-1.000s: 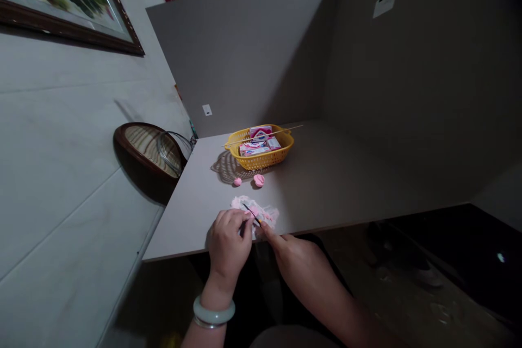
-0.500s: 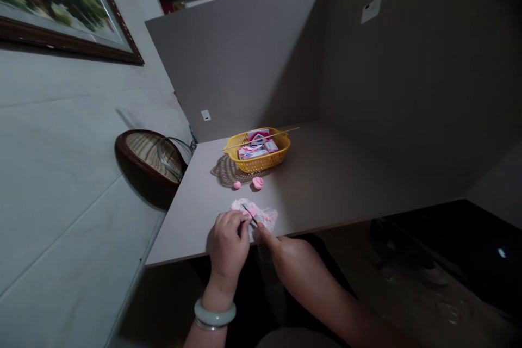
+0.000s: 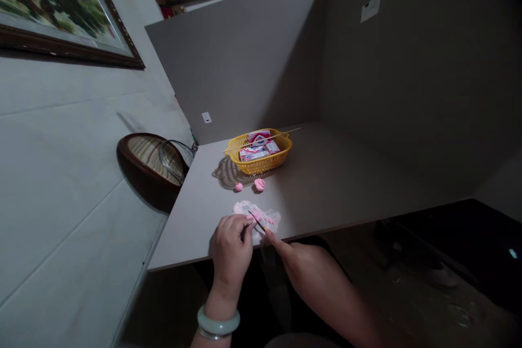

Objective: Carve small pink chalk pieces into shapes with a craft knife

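Note:
My left hand (image 3: 232,239), a bracelet at its wrist, is closed with fingertips pinching a small pink lump (image 3: 255,214) near the table's front edge. In my right hand (image 3: 299,261) is a slim knife (image 3: 258,221); its dark narrow blade lies across the pink lump, and the index finger stretches along it. Most of the handle is hidden by the hand. Beneath both hands lies a crumpled whitish sheet (image 3: 274,218) with pink bits on it. Farther back on the table rest a small pink ball (image 3: 238,187) and a larger pink lump (image 3: 260,185) with a groove.
Behind the lumps stands a yellow basket (image 3: 265,166) holding several pink-and-white boxes (image 3: 256,152), with a thin stick (image 3: 263,140) across its rim. Grey panels (image 3: 244,65) border the table (image 3: 183,228) at the back and right. A brown rounded object (image 3: 150,168) sits at its left edge.
The knife has slid slightly right and toward me across the pink lump, with my right hand following. My left hand keeps its pinch. The whole view has shifted a little.

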